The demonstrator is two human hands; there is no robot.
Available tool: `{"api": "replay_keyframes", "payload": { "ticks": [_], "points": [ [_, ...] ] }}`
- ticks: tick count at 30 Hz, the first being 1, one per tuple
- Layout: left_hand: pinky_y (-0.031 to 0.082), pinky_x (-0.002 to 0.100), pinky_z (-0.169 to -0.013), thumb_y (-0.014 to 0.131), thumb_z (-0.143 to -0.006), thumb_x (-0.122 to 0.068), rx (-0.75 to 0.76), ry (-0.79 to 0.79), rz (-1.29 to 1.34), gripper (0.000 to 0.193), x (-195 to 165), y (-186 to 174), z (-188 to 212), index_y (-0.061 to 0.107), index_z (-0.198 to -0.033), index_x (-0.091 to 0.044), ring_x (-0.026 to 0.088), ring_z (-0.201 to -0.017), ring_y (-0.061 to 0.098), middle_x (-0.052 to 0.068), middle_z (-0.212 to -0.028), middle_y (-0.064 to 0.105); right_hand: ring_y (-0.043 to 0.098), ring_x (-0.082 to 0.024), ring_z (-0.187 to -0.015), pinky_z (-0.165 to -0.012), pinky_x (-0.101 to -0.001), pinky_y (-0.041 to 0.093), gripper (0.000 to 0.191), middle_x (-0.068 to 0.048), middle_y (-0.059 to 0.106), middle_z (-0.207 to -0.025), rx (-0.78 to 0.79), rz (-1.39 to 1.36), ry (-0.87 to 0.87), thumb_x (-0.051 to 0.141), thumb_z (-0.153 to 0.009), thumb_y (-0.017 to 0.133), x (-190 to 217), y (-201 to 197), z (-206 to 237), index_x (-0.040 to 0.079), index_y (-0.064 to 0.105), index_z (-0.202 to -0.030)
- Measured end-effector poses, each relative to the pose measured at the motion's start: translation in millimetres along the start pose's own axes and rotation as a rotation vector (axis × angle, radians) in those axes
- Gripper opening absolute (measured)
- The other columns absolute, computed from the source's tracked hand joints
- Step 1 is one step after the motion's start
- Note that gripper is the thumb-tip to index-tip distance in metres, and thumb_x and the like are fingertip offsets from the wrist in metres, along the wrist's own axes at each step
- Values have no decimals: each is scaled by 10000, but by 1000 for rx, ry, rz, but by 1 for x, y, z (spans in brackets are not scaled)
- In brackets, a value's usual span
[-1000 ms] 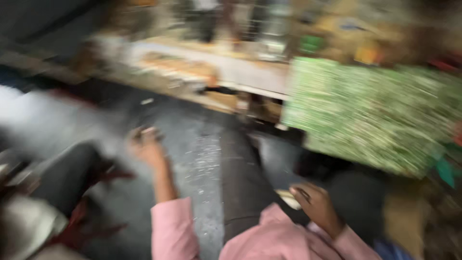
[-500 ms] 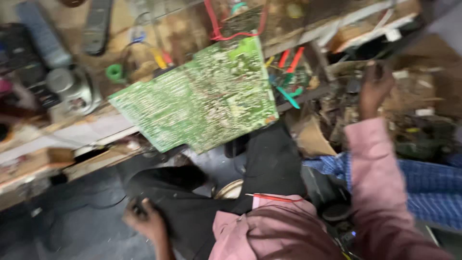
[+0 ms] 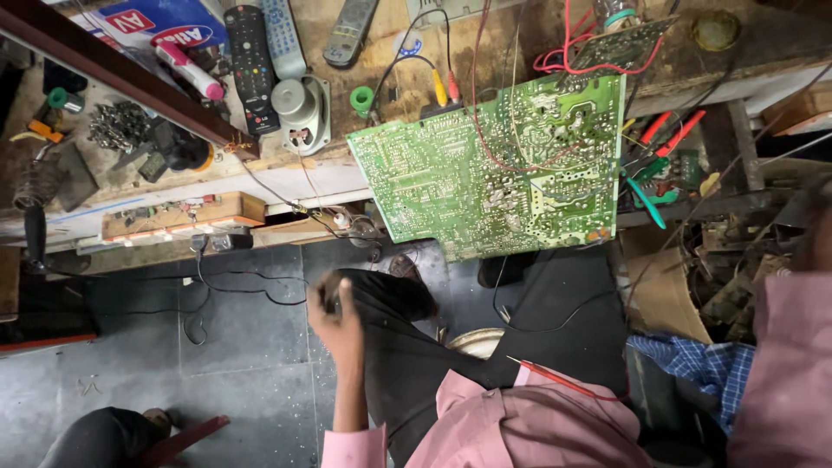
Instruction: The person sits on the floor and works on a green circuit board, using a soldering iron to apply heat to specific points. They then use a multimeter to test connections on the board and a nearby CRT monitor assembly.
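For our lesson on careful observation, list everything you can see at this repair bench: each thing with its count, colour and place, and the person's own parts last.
Circuit board: one, green, overhanging the bench edge, middle.
Remote controls: three, black and grey, bench top, upper left.
Speaker: one, grey, beside the remotes.
Red wires: several, looping over the board's top.
Screwdrivers: two red-handled, right of the board.
Wooden strip: one, tan, below the bench edge, left.
Probe: one, red, lying on the lap.
Blue checked cloth: one, lower right.
Floor: grey tiles, lower left.
Left hand: resting on the black-trousered knee, pink sleeve.
Right hand: out of sight; only the pink sleeve shows.
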State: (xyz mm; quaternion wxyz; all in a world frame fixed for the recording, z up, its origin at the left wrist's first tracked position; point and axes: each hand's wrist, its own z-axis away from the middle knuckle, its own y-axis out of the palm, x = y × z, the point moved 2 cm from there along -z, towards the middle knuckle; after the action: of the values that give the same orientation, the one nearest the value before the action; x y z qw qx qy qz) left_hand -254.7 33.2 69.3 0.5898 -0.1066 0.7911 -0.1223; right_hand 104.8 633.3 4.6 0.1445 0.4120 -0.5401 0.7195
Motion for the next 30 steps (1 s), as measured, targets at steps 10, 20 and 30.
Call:
{"api": "replay_keyframes", "payload": {
  "ticks": [10,20,30],
  "points": [
    [500,429,-950,708,-995,-126,374,719,-71,152,-166,120,-133,696,-1046,16,383,-1070,637,189,-1105,671,716,-273,-1072,-895,-390,573,399,-120,763,-1186,605,526,-137,253,-847,714,-48,114,147,117,714,-1221],
    [485,433,-677,716,-974,-208,585,551,-133,235,-195,175,-162,675,-903,12,357,-713,634,193,-826,646,714,-375,-973,-853,-478,565,325,-207,752,-1096,-30,367,-292,276,-947,664,-27,23,99,81,763,-1187],
    [469,501,-759,659,-1005,-178,321,710,-129,183,-169,195,-147,608,-986,-3,441,-872,602,226,-945,622,680,-187,-1000,-950,-325,526,146,-135,741,-1109,-309,-131,-580,49,-1092,645,68,-71,-30,-18,737,-1183]
  ]
}}
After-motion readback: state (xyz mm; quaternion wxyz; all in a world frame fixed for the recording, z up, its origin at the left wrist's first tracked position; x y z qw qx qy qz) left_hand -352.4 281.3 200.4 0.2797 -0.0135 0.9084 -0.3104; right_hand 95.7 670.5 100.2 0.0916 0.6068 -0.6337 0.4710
